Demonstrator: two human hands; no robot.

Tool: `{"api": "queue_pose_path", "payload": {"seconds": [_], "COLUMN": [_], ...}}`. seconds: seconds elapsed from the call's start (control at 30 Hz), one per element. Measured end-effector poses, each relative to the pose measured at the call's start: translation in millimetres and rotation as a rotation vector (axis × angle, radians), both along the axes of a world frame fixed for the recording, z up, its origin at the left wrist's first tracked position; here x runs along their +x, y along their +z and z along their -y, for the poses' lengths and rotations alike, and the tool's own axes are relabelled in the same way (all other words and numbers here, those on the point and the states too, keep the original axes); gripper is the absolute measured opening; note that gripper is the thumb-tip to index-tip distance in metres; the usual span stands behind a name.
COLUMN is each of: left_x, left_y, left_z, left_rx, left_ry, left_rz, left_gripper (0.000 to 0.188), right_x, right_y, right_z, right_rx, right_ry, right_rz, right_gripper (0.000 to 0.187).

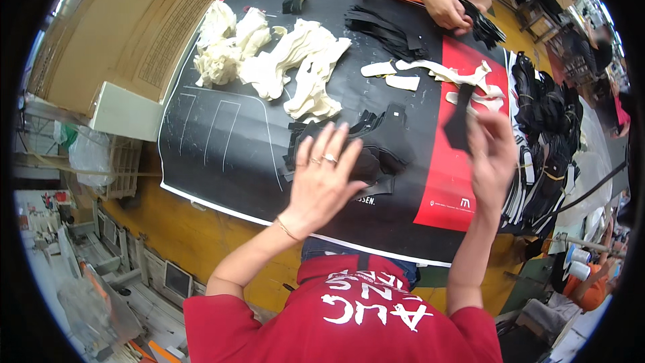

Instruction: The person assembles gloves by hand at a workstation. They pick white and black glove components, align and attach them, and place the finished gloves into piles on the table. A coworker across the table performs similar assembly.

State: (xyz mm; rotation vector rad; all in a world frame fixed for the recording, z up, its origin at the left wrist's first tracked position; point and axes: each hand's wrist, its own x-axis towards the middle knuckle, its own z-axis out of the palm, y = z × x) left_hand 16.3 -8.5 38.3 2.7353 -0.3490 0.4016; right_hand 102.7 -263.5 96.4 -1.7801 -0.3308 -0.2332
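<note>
Black, flat and elongated, one cut piece (459, 121) is held up by one end between the thumb and fingers of the right hand (492, 148), a narrow pinch, above the red band of the table cover. One left hand (324, 171), its fingers spread and nothing seen in its grip, is laid palm down over one pile of black pieces (386, 138); the number of layers cannot be counted. One ring is worn on that hand, and one thin bracelet on its wrist.

Beyond the held piece, several cream pieces (477, 77) are scattered partly on the red band, with two short cream strips (402, 83) set to their left; an exact total cannot be told. One fan of black strips (383, 30) is spread farther off. To the left, one large cream heap (295, 60) is bunched, and one small black bundle (294, 1) is placed near the far edge. Many black bundles (547, 121) are crowded at the right end. One table cover (222, 134), black with one red band, lies beneath. Across it, one sheaf of black strips (485, 30) is held by two hands of one co-worker (447, 10) in orange.
</note>
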Motion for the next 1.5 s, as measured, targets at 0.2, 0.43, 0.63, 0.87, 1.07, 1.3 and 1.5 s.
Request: {"api": "queue_pose_path", "payload": {"seconds": [0.2, 0.43, 0.63, 0.87, 1.07, 1.3, 1.5], "left_x": [14.6, 37.8, 52.6, 48.0, 45.7, 40.5, 42.4], "left_y": [-27.6, -21.8, -11.6, -16.6, -19.2, -18.2, -19.3], "left_z": [-27.4, -45.0, -53.5, -48.1, -44.7, -37.2, -37.2], "left_rx": [0.167, -0.227, -0.525, -0.781, -0.782, -0.758, -0.818], "left_ry": [-0.173, -0.223, -0.213, -0.036, 0.035, 0.024, 0.044], "left_rz": [0.025, -0.106, -0.279, -0.226, -0.099, -0.063, -0.083], "left_gripper": [0.068, 0.062, 0.049, 0.035, 0.030, 0.030, 0.030], "right_x": [67.3, -21.2, -60.6, -51.6, -53.5, -57.0, -56.3], "right_y": [-35.1, -42.5, -79.0, -75.3, -83.5, -99.3, -99.6], "right_z": [-92.2, -40.7, -56.7, -73.5, -79.3, -74.9, -83.4], "right_rx": [-0.896, -0.529, -0.836, -1.023, -1.144, -0.885, -0.931], "right_ry": [0.407, 0.260, 0.376, 0.505, 0.490, 0.231, 0.063], "right_rz": [0.446, 0.351, 0.424, 0.384, 0.503, 0.703, 0.568], "right_gripper": [0.020, 0.020, 0.031, 0.049, 0.041, 0.046, 0.054]}}
